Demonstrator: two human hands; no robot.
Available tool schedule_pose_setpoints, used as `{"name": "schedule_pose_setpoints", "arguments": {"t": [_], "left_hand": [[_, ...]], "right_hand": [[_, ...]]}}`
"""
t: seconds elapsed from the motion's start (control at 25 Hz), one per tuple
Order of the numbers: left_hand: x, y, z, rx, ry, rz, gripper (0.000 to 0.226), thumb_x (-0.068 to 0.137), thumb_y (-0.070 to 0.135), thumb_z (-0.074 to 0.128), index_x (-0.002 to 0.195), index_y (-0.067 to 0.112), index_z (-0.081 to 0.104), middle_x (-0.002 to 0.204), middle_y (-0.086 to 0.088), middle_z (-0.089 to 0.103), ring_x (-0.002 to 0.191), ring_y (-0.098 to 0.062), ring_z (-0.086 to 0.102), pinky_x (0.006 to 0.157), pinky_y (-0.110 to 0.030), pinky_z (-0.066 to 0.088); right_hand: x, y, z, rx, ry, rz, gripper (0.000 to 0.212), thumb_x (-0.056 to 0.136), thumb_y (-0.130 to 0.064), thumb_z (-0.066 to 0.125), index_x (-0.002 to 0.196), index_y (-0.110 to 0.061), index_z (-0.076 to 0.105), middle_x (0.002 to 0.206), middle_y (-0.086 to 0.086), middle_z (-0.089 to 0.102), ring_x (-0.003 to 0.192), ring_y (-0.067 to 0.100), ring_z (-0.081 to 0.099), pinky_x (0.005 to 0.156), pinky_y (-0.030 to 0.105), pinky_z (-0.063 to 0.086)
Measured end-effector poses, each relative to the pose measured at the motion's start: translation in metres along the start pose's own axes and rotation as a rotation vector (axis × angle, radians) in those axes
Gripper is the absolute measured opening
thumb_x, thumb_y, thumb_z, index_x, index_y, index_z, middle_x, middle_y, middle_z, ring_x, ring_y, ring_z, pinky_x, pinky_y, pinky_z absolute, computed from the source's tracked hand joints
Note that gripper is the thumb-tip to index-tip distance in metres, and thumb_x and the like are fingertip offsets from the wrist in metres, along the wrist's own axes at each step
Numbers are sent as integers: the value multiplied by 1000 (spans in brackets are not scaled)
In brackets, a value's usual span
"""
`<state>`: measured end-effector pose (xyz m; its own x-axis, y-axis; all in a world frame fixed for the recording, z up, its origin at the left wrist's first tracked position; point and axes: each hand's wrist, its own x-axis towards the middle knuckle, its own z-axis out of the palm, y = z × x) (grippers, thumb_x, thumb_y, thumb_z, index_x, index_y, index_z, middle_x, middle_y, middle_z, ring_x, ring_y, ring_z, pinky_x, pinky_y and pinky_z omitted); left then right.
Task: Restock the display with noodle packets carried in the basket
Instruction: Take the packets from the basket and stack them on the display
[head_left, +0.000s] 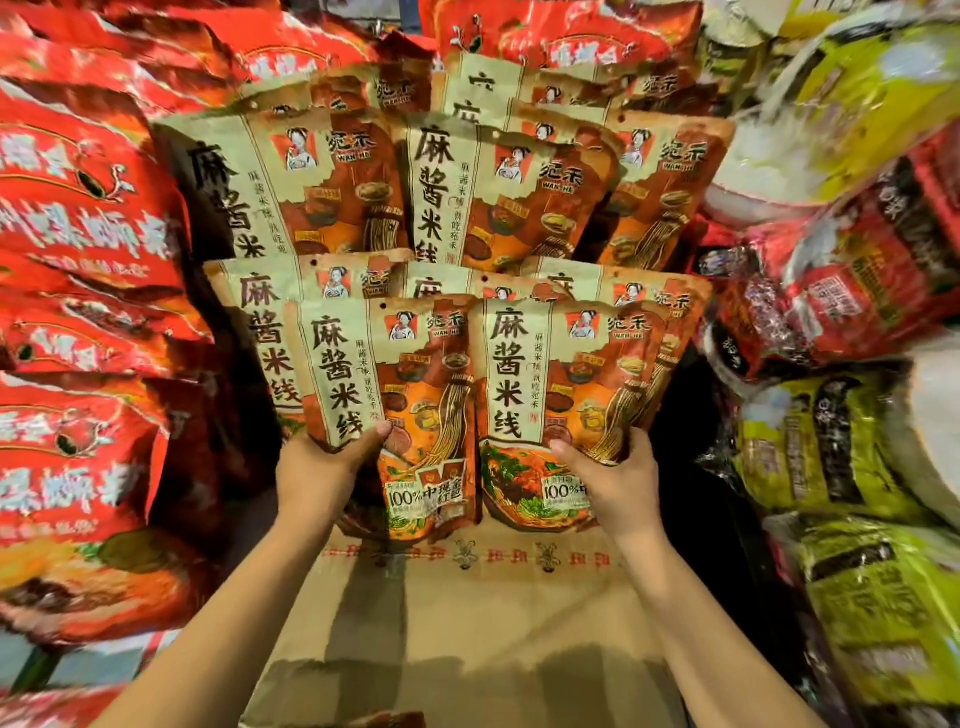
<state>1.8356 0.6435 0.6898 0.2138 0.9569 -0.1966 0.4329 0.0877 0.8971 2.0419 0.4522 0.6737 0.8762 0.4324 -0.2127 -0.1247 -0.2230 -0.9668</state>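
Head view, looking along two bare forearms that reach forward over a brown cardboard box front (467, 613) printed with a band of small red and dark figures. At its top edge, the left hand (324, 470) grips the lower left corner of a glossy tan-and-orange plastic noodle packet (395, 374) with bold black characters, thumb across the face and fingers curled behind. The right hand (610, 475) grips the lower right edge of a matching second packet (561, 374), thumb also in front. Both stand upright, side by side and touching. Just behind them a row of the same packets (260, 312) overlaps like tiles, and further back a higher row (291, 182) leans against the display. On the left crowd glossy red foil packets (78, 218); on the right, blurred, are piled yellow-green packets (810, 441). The basket is not in view. Likely risks: each packet is held only by one low corner, so on release it could flop forward or slide down the slick film onto the box; pushing too hard could tip the loosely leaning rows behind, or nudge the piled neighbours on the right into the dark gap beside the display.
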Motion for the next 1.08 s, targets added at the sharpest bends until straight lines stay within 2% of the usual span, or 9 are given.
{"name": "schedule_pose_setpoints", "arguments": {"t": [0.08, 0.2, 0.36, 0.52, 0.6, 0.8, 0.88, 0.96, 1.08], "left_hand": [[-9, -4, -3, -26, -35, -11, 77, 52, 51, 92, 116, 21, 62, 115, 2, 71, 107, -20, 66, 95, -44, 53], [-20, -10, -7, 100, -171, 41, 107, 48, 38, 98, 136, 20, 39, 131, 3, 59, 120, -19, 56, 104, -41, 45], [-21, -6, -3, 237, -194, 90, 98, 54, 25, 96, 134, 13, 41, 132, -3, 60, 123, -25, 55, 100, -38, 44], [-24, -12, 2, 287, -104, 173, 92, 58, 31, 95, 132, 15, 42, 125, -6, 63, 115, -30, 59, 89, -38, 49], [-24, -15, 2, 283, -85, 195, 90, 59, 32, 94, 132, 17, 42, 127, -4, 62, 117, -29, 58, 92, -40, 49], [-20, -15, -3, 336, -89, 188, 98, 54, 41, 95, 129, 19, 36, 130, -6, 61, 119, -31, 58, 95, -46, 51], [-26, -17, -8, 321, -44, 221, 106, 50, 47, 94, 134, 19, 35, 133, -4, 59, 122, -30, 56, 98, -48, 50], [-32, -19, -13, 318, 12, 266, 114, 49, 56, 92, 140, 19, 34, 134, -5, 57, 125, -29, 53, 101, -50, 48], [-43, -17, -20, 459, 78, 330, 118, 57, 63, 85, 147, 11, 29, 134, -17, 52, 124, -37, 48, 102, -52, 45]], "right_hand": [[-1, 3, -5, 6, -50, 26, 91, 41, -45, 96, 120, -32, 53, 113, -2, 69, 106, 22, 67, 91, 51, 55], [-2, 8, -11, -45, -115, 27, 84, 42, -40, 94, 117, -32, 57, 118, 3, 68, 106, 22, 67, 91, 50, 55], [-3, 8, -14, -26, -134, 18, 60, 66, -14, 90, 117, -24, 61, 114, 2, 70, 104, 19, 67, 91, 46, 56], [-7, 11, -15, -9, -141, -39, 48, 72, -5, 83, 112, -21, 61, 109, -2, 70, 98, 7, 67, 75, 20, 58], [-8, 10, -16, -22, -131, -60, 50, 72, -8, 84, 116, -18, 61, 111, -1, 70, 100, 8, 66, 73, 15, 56], [-5, 9, -13, -88, -56, 28, 64, 67, -15, 89, 117, -18, 49, 106, -6, 65, 101, 16, 63, 85, 35, 53], [-12, 10, -15, -151, 5, 53, 90, 50, -39, 96, 122, -20, 44, 112, -1, 63, 108, 23, 62, 92, 47, 53], [-19, 18, -20, -258, 55, 46, 119, 35, -67, 90, 132, -22, 38, 125, 2, 60, 118, 26, 57, 99, 52, 48], [-41, 16, -28, -411, 107, 51, 104, 60, -54, 87, 140, -12, 35, 135, 8, 56, 126, 32, 50, 106, 50, 41]]}}
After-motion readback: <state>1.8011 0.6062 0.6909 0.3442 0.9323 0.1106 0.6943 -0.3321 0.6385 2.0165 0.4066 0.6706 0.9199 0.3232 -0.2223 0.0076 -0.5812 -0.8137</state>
